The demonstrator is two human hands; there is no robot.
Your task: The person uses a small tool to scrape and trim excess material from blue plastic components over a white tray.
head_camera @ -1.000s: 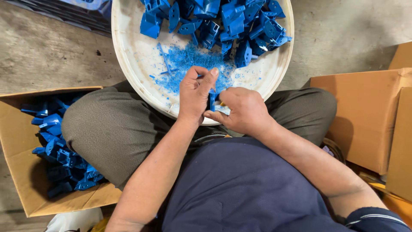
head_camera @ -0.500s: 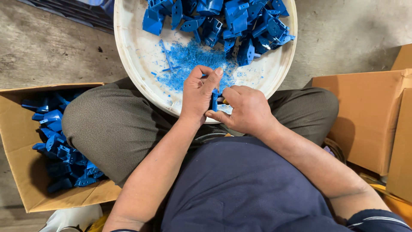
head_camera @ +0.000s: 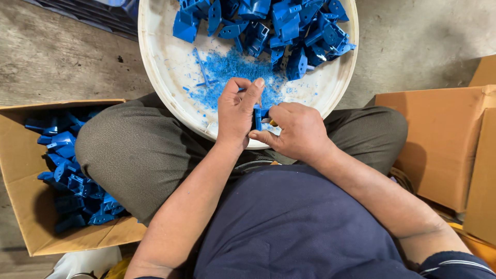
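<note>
A small blue moulded plastic part [head_camera: 258,114] sits pinched between the left hand [head_camera: 236,111] and right hand [head_camera: 295,129], over the round white plastic basin [head_camera: 165,67]. The right fingers seem closed on a trimming tool, mostly hidden. Many untrimmed blue plastic parts [head_camera: 268,23] remain; the cardboard box [head_camera: 23,206] is part-filled.

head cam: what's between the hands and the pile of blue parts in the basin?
Head view: loose blue shavings on the white basin floor, between the left hand, right hand and the blue parts.
</note>
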